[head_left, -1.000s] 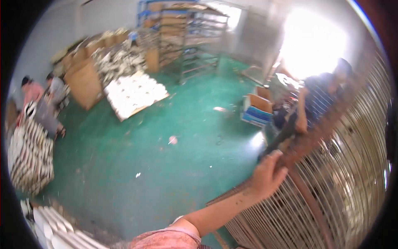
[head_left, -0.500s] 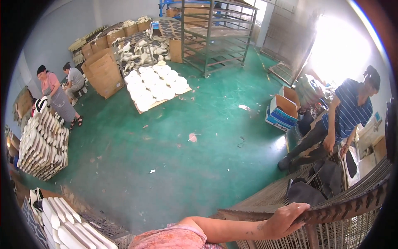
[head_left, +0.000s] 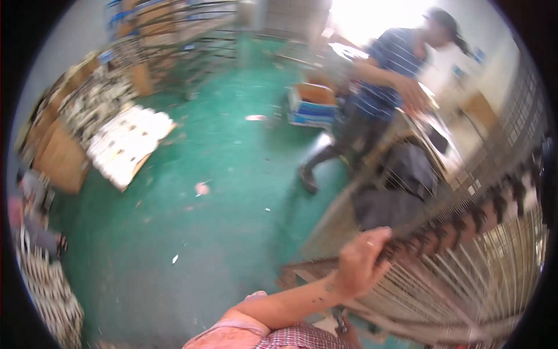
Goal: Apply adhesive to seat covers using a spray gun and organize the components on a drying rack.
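Observation:
My left hand (head_left: 361, 262) reaches rightward from a pink sleeve, its fingers curled over the near end of a brown metal rail (head_left: 459, 230). The rail belongs to a big rack strung with many thin pale strands (head_left: 459, 296), and carries a row of dark hook-like pieces. Dark grey sheets (head_left: 386, 206) lie on the rack just beyond my fingers. My right hand does not show. Low in the picture, beside my plaid garment (head_left: 308, 337), a small blurred brownish shape (head_left: 347, 330) cannot be made out.
A person in a striped blue shirt (head_left: 383, 75) stands across the rack, one arm stretched out over it. Near them sits a blue-white carton (head_left: 313, 107). White pieces cover a board (head_left: 128, 145) on the green floor (head_left: 232, 192). Stacked pale pieces (head_left: 49, 302) line the left edge.
My view has swung right, so the room slides left and blurs. My left hand stays on the rail. The person across has raised an arm that hung lower before.

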A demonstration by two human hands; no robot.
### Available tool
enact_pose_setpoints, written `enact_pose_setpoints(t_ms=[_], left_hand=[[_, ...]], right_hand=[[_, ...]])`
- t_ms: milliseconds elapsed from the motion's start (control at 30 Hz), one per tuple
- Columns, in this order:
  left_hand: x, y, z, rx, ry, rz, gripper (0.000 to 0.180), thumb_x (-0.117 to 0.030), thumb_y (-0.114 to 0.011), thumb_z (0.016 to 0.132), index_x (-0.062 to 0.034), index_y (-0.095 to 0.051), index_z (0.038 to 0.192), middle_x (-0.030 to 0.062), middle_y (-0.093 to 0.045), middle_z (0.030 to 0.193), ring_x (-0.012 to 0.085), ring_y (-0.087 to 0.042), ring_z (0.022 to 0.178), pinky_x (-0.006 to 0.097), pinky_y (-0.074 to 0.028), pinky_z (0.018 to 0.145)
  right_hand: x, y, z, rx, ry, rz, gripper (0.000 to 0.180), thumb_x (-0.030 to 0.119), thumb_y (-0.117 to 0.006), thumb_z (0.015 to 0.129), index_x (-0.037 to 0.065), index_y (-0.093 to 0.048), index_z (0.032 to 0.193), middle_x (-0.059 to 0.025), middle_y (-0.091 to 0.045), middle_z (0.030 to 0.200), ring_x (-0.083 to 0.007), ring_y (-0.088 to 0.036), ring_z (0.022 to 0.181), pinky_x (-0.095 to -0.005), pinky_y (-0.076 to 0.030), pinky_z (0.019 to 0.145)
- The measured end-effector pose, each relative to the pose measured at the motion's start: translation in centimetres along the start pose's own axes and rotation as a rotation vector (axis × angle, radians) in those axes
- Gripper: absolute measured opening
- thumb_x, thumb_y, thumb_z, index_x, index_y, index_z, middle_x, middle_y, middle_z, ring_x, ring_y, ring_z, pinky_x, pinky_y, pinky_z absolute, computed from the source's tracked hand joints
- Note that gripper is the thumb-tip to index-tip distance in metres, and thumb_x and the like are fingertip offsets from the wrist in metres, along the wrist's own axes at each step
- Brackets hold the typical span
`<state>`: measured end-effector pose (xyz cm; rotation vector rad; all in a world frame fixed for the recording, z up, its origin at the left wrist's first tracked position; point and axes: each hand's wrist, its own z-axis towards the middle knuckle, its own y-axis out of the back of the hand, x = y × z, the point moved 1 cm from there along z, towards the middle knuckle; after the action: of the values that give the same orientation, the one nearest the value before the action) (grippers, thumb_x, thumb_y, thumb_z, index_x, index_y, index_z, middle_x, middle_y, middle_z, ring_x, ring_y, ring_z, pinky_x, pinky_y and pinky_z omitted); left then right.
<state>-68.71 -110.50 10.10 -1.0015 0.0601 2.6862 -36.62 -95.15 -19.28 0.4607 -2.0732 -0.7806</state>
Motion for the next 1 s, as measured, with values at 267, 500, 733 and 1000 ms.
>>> enact_pose_setpoints(t_ms=[267, 500, 733, 1000], left_hand=[[-0.2, -0.7, 0.4, 0.027, 0.005, -0.037, 0.042, -0.018, -0.057, 0.085, 0.003, -0.043, 0.119, 0.0222, -0.057, 0.11, 0.0359, -0.06, 0.092, 0.039, -0.049, 0.078], [-0.1, -0.2, 1.0, -0.006, -0.024, -0.095, 0.049, -0.013, -0.063, 0.076, 0.0019, -0.045, 0.119, 0.0197, -0.056, 0.11, 0.0348, -0.059, 0.092, 0.037, -0.051, 0.075], [2.1, -0.8, 1.0, 0.008, -0.03, -0.028, 0.042, -0.022, -0.055, 0.087, 0.0026, -0.042, 0.119, 0.0212, -0.057, 0.108, 0.0354, -0.06, 0.09, 0.039, -0.05, 0.075], [2.9, -0.7, 1.9, 0.016, 0.006, -0.016, 0.04, -0.014, -0.054, 0.085, 0.004, -0.041, 0.119, 0.0193, -0.058, 0.108, 0.0343, -0.06, 0.087, 0.038, -0.049, 0.073]], right_hand=[[3.4, 2.6, -2.4, -0.01, -0.146, -0.02, 0.063, 0.024, -0.065, 0.075, 0.012, -0.041, 0.132, -0.0201, -0.055, 0.118, -0.034, -0.052, 0.112, -0.0387, -0.043, 0.092], [2.0, 3.4, -2.5, -0.051, -0.23, 0.046, 0.061, 0.026, -0.065, 0.076, 0.011, -0.043, 0.131, -0.02, -0.054, 0.12, -0.0339, -0.052, 0.113, -0.0366, -0.042, 0.094], [5.6, 3.9, -0.6, -0.046, -0.225, -0.031, 0.059, 0.025, -0.064, 0.077, 0.009, -0.043, 0.13, -0.0196, -0.053, 0.122, -0.034, -0.05, 0.114, -0.0372, -0.042, 0.094], [4.2, 2.2, -1.1, -0.096, -0.107, 0.004, 0.057, 0.023, -0.065, 0.076, 0.01, -0.044, 0.128, -0.0201, -0.053, 0.121, -0.036, -0.05, 0.113, -0.0382, -0.042, 0.093]])
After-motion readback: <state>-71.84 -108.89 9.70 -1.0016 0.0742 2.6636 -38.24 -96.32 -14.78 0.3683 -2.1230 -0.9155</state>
